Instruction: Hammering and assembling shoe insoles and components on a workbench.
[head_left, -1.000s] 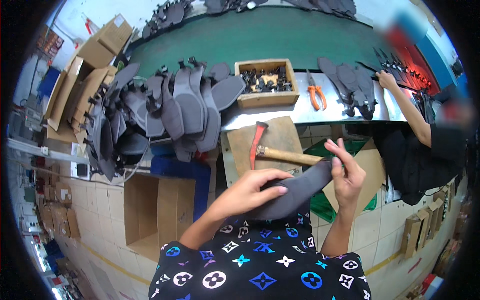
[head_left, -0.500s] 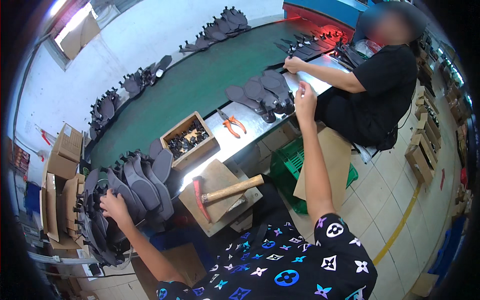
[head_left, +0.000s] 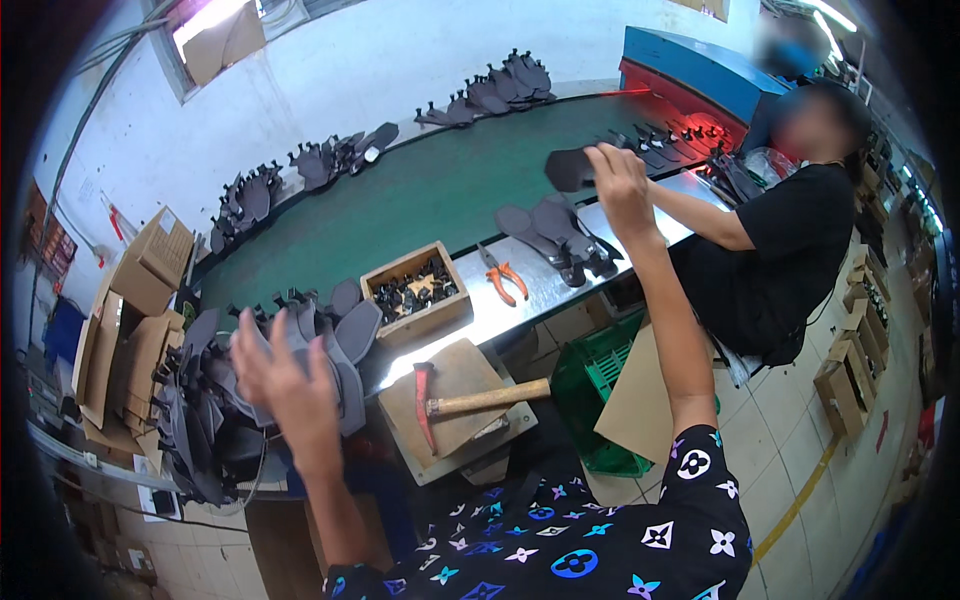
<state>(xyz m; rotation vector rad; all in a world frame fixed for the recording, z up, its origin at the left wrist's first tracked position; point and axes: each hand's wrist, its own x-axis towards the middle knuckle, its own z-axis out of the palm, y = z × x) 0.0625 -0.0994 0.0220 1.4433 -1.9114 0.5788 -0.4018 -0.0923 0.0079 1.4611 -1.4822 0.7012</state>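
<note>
My right hand (head_left: 626, 190) is raised over the metal edge of the bench, fingers pinched on a dark grey sole-shaped piece (head_left: 570, 170) that sticks out to the left. Below it, similar dark grey pieces (head_left: 527, 232) lie overlapped on the metal strip. My left hand (head_left: 285, 385), slightly blurred, has its fingers spread and holds nothing. It hovers in front of a heap of the same pieces (head_left: 358, 330), many with small black knobs. The co-worker's forearm (head_left: 700, 212) reaches in behind my right hand, which hides the co-worker's hand.
A wooden box (head_left: 455, 305) of small black parts and orange-handled pliers (head_left: 505, 280) sit on the metal strip. Nearer me, a hammer (head_left: 480, 401) rests on a block (head_left: 460, 362). A green belt (head_left: 450, 155) runs behind. A green crate (head_left: 570, 400) stands below, right.
My right hand has risen and now holds a sole-shaped piece from the metal strip. My left hand has come away from the heap, fingers spreading. The whole view has shifted.
</note>
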